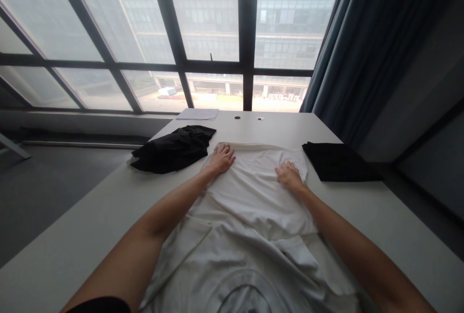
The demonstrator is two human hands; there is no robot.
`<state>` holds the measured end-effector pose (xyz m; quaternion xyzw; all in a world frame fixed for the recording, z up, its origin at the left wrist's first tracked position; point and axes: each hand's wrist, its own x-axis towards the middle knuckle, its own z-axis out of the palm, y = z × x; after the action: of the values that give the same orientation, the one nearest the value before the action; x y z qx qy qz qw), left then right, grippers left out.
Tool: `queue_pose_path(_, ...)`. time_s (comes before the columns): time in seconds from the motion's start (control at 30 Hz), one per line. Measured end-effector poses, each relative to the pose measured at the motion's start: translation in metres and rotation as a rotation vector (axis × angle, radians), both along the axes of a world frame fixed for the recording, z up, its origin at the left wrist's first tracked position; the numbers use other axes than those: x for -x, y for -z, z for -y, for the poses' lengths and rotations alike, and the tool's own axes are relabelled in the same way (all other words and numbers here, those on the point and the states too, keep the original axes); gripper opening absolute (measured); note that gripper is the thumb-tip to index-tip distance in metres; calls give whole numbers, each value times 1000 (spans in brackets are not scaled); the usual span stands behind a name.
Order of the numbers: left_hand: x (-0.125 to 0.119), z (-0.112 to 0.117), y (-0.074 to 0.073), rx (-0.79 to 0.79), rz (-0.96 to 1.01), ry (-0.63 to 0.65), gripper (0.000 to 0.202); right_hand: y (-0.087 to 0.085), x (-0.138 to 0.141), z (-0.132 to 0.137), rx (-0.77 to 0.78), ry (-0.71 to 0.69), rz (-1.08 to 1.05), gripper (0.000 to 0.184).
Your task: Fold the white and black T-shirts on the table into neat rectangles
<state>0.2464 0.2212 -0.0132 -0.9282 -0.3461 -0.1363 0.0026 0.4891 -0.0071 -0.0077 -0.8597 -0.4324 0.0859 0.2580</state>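
Observation:
A white T-shirt (250, 211) is spread on the white table, its collar toward me and its hem at the far end. Wrinkles run across its middle and near the sleeves. My left hand (222, 158) rests flat on the shirt by the far left corner, fingers stretched out. On the right side, a little nearer to me than the hem, my right hand (289, 174) lies on the fabric with its fingers spread and slightly bent. Neither hand shows any cloth gripped in it.
A loose heap of black cloth (174, 150) lies left of the shirt. Folded black cloth (340, 162) sits at the table's right edge. Papers (197, 114) rest at the far left corner of the table (286, 129). Beyond stand windows and a blue curtain (348, 56).

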Motion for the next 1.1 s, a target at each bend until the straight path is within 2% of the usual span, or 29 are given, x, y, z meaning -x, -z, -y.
queue_pose_path(0.07, 1, -14, -8, -21, 26, -67, 49, -4, -14, -6, -78, -22, -19, 45)
queue_pose_path(0.13, 3, -21, -13, -51, 59, -105, 54, -7, -32, -2, -164, 51, -54, 45)
queue_pose_path(0.2, 5, -18, -12, -59, 64, -49, 58, -8, -53, 8, -221, 193, -140, 43)
queue_pose_path(0.3, 5, -1, -2, -14, 27, 112, 54, -9, -79, 21, -242, 348, -347, 23)
queue_pose_path(0.4, 5, 11, 12, 39, -1, 153, 52, -13, -89, 24, -238, 372, -545, 7)
queue_pose_path(0.5, 7, 10, 18, 81, -31, 136, 54, -21, -90, 17, -223, 353, -677, 6)
queue_pose_path(0.6, 9, 8, 19, 110, -52, 109, 55, -26, -88, 7, -202, 310, -716, 4)
queue_pose_path(0.77, 11, 15, 21, 134, -63, 47, 56, -36, -95, -16, -262, 284, -561, 16)
queue_pose_path(0.93, 3, 15, 24, 144, -58, -33, 54, -68, -119, -56, -357, 239, -244, 34)
queue_pose_path(1.03, -8, 12, 22, 144, -46, -74, 55, -80, -128, -75, -187, 192, 37, 47)
queue_pose_path(1.1, -14, 10, 20, 130, -30, -88, 56, -76, -125, -79, -55, 176, 133, 56)
